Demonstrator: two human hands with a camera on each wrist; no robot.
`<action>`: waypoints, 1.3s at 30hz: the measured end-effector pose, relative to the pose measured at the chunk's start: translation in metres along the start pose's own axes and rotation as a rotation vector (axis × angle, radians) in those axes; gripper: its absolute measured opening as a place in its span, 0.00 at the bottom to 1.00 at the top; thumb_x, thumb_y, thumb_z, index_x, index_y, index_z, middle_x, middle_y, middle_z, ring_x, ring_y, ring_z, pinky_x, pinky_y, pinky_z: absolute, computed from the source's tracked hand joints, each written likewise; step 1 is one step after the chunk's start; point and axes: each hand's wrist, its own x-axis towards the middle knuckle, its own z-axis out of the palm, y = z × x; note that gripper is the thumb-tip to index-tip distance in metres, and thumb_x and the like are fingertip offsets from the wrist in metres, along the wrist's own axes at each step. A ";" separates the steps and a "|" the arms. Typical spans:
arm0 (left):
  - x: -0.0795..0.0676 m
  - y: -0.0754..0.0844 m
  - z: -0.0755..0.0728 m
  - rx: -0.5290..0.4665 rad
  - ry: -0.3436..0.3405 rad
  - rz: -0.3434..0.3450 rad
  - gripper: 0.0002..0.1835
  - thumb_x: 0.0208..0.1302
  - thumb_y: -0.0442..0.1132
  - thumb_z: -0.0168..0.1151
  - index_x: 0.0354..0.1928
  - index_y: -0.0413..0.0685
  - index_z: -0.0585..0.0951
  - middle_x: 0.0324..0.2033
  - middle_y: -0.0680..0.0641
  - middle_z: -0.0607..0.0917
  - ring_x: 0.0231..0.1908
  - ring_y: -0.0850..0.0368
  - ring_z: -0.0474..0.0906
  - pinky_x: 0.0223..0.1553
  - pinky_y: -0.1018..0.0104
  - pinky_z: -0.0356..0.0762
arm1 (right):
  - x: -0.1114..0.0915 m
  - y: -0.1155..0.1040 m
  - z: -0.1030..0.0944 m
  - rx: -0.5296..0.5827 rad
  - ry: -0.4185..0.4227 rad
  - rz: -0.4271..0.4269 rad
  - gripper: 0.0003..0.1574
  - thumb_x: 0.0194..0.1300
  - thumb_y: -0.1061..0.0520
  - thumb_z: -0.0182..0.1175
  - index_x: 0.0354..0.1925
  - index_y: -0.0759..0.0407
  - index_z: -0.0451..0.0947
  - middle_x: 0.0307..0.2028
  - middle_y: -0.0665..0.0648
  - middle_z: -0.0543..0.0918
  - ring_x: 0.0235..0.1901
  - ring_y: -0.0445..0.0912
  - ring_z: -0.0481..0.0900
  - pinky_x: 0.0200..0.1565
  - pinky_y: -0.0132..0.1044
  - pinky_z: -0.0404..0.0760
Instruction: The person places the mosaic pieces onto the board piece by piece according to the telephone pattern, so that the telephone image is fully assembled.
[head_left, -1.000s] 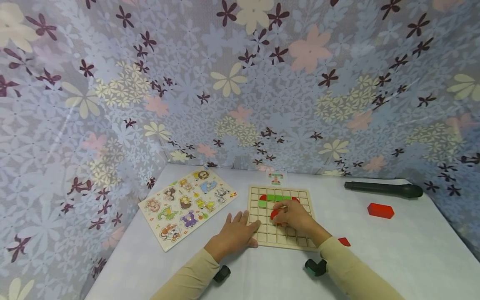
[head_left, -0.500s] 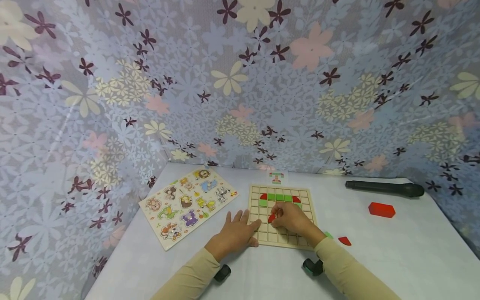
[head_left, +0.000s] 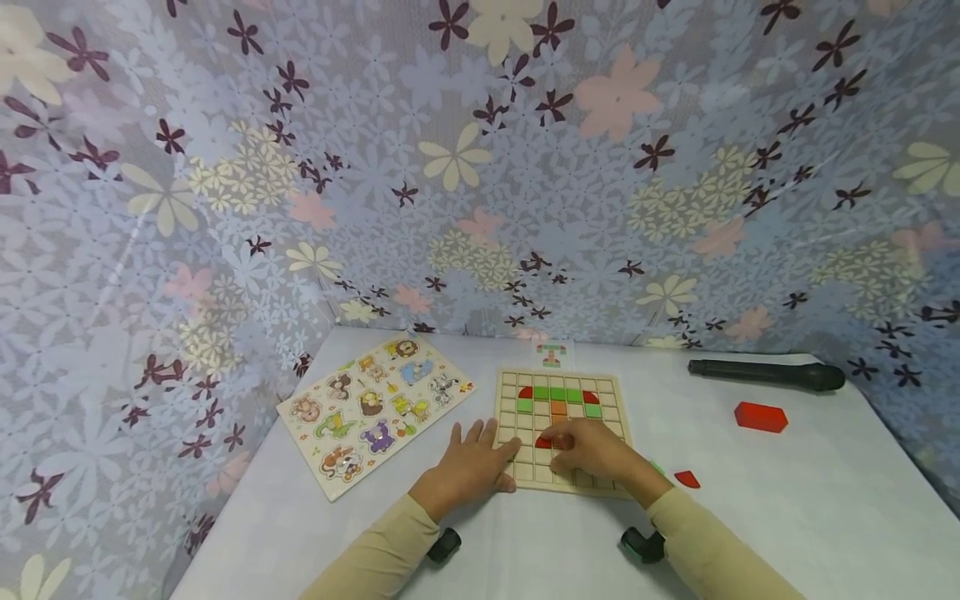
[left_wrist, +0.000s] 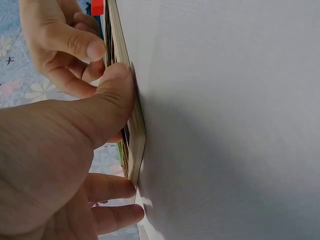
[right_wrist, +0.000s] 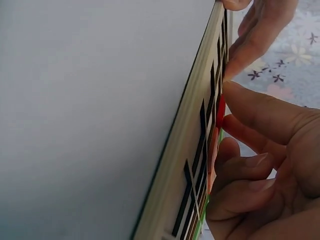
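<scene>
A wooden grid board (head_left: 524,472) lies on the white table. My left hand (head_left: 474,461) rests spread at its left edge, thumb and fingertips on the rim. Over the middle of the board, my right hand (head_left: 592,446) has its index finger and thumb at a red rounded-corner tile (head_left: 542,443) in a cell; in the right wrist view the red tile (right_wrist: 221,111) shows between those fingertips. Green square tiles (head_left: 551,393) form a row near the top, with a red rounded tile (head_left: 527,392) at the left end and another (head_left: 591,397) at the right. An orange tile (head_left: 558,408) sits below the row.
Behind the board lies a small pattern card (head_left: 552,356). An animal puzzle board (head_left: 375,417) is at the left. To the right are a loose red tile (head_left: 687,479), a red block (head_left: 761,417) and a black microphone (head_left: 765,374). A green tile (head_left: 657,467) peeks out beside the right wrist.
The right hand has lowered slightly over the board, its thumb further from the index finger in the head view. The red tile now lies flatter in its cell. The left hand has stayed put.
</scene>
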 end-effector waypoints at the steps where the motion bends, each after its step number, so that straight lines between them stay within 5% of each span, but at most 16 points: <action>1: 0.000 0.000 0.000 -0.003 -0.002 0.001 0.39 0.65 0.63 0.60 0.76 0.64 0.67 0.76 0.37 0.62 0.76 0.36 0.57 0.72 0.32 0.53 | -0.002 0.001 -0.001 0.011 0.002 0.000 0.26 0.59 0.58 0.74 0.56 0.59 0.84 0.35 0.50 0.82 0.34 0.44 0.73 0.36 0.40 0.75; 11: -0.002 -0.002 0.001 0.008 0.012 0.002 0.38 0.64 0.63 0.61 0.76 0.64 0.68 0.76 0.37 0.63 0.75 0.36 0.58 0.71 0.32 0.54 | -0.011 0.008 -0.005 0.016 -0.023 -0.088 0.26 0.67 0.52 0.68 0.61 0.58 0.82 0.36 0.50 0.83 0.28 0.40 0.69 0.28 0.32 0.70; 16: -0.001 -0.002 0.001 -0.013 0.004 0.005 0.39 0.64 0.63 0.61 0.76 0.64 0.67 0.76 0.36 0.62 0.76 0.36 0.57 0.72 0.32 0.53 | -0.008 0.004 -0.001 -0.043 -0.051 -0.043 0.30 0.68 0.49 0.68 0.65 0.55 0.80 0.33 0.52 0.83 0.28 0.40 0.69 0.30 0.34 0.69; 22: -0.002 -0.001 0.002 -0.008 0.013 0.009 0.38 0.64 0.63 0.61 0.76 0.64 0.68 0.76 0.36 0.63 0.76 0.36 0.57 0.71 0.32 0.54 | -0.020 0.015 -0.017 0.112 -0.037 -0.029 0.28 0.71 0.51 0.65 0.65 0.59 0.78 0.44 0.57 0.84 0.38 0.48 0.77 0.36 0.43 0.78; 26: -0.002 -0.002 0.001 0.000 0.024 0.019 0.38 0.64 0.63 0.61 0.75 0.64 0.68 0.75 0.36 0.63 0.75 0.36 0.58 0.71 0.32 0.54 | -0.040 0.035 -0.047 0.305 0.044 0.114 0.35 0.71 0.49 0.65 0.71 0.59 0.70 0.47 0.61 0.77 0.41 0.52 0.76 0.35 0.44 0.76; 31: -0.001 -0.001 0.002 0.007 0.022 0.018 0.38 0.65 0.63 0.60 0.76 0.63 0.68 0.76 0.36 0.63 0.76 0.36 0.57 0.71 0.32 0.54 | -0.075 0.071 -0.081 0.477 0.146 0.240 0.42 0.71 0.50 0.65 0.75 0.60 0.62 0.61 0.70 0.70 0.25 0.44 0.66 0.24 0.41 0.67; 34: -0.001 -0.002 0.002 0.010 0.020 0.017 0.38 0.65 0.63 0.60 0.76 0.63 0.68 0.76 0.36 0.63 0.76 0.37 0.57 0.71 0.32 0.54 | -0.093 0.090 -0.089 0.498 0.162 0.304 0.43 0.71 0.51 0.65 0.75 0.63 0.60 0.62 0.70 0.69 0.19 0.45 0.59 0.23 0.38 0.65; 39: 0.000 -0.002 0.003 0.009 0.018 0.014 0.38 0.65 0.63 0.60 0.76 0.64 0.68 0.76 0.37 0.63 0.76 0.37 0.58 0.71 0.32 0.54 | -0.110 0.113 -0.086 0.464 0.130 0.395 0.45 0.68 0.49 0.67 0.74 0.64 0.62 0.58 0.66 0.72 0.30 0.50 0.72 0.26 0.37 0.69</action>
